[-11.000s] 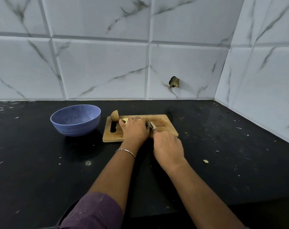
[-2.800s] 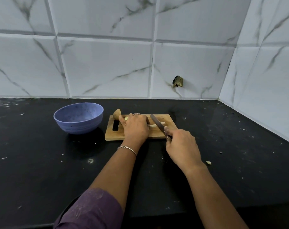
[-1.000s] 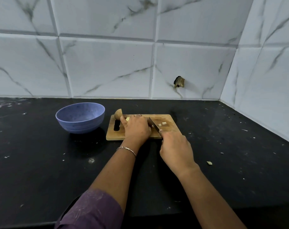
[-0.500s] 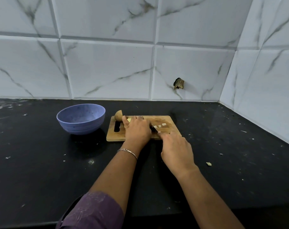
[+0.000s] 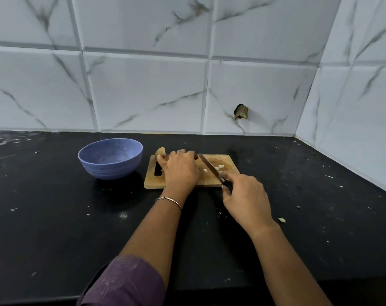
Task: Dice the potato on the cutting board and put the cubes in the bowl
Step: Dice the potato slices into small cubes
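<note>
Gripping the knife (image 5: 209, 167) by its black handle, the right hand (image 5: 246, 198) angles the blade over the wooden cutting board (image 5: 228, 161), 3 pale potato cubes (image 5: 220, 166) beside it. The left hand (image 5: 180, 171) curls down on the board; what it holds I cannot tell. A potato half (image 5: 160, 151) sits by its thumb, the blue bowl (image 5: 112, 167) just left

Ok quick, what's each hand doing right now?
Left hand: fingers curled down on the cutting board, what they hold is hidden.
Right hand: closed, gripping the knife handle.
</note>
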Demonstrator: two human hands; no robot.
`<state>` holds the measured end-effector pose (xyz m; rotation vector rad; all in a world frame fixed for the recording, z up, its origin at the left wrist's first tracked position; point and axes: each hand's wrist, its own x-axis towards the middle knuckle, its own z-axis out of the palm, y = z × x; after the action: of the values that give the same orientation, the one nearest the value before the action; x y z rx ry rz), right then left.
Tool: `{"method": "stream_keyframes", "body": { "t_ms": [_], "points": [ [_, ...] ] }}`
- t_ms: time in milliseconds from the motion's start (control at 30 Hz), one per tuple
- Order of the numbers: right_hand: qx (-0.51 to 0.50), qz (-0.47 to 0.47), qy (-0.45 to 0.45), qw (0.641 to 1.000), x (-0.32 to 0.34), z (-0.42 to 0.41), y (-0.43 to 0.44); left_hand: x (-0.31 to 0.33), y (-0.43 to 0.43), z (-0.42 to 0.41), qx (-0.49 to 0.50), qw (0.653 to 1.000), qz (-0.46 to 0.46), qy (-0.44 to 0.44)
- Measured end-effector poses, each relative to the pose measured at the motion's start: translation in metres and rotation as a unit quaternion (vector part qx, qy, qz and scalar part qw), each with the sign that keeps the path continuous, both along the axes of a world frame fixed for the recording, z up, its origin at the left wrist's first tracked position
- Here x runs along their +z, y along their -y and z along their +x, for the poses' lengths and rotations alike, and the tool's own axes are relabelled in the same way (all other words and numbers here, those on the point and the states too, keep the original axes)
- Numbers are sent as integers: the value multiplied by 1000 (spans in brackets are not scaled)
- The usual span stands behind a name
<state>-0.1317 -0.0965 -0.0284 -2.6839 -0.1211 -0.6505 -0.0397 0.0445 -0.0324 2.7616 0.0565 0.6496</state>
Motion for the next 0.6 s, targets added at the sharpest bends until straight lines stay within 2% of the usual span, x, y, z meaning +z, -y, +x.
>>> {"method": "stream_keyframes", "body": {
  "t_ms": [267,600],
  "points": [
    [26,-3,-23,999,-3,-2,2,2,-14,3,18,995,-101,-1],
    [-27,-26,-25,999,-7,9,10,8,-26,-1,-6,994,-96,-55]
  ]
}}
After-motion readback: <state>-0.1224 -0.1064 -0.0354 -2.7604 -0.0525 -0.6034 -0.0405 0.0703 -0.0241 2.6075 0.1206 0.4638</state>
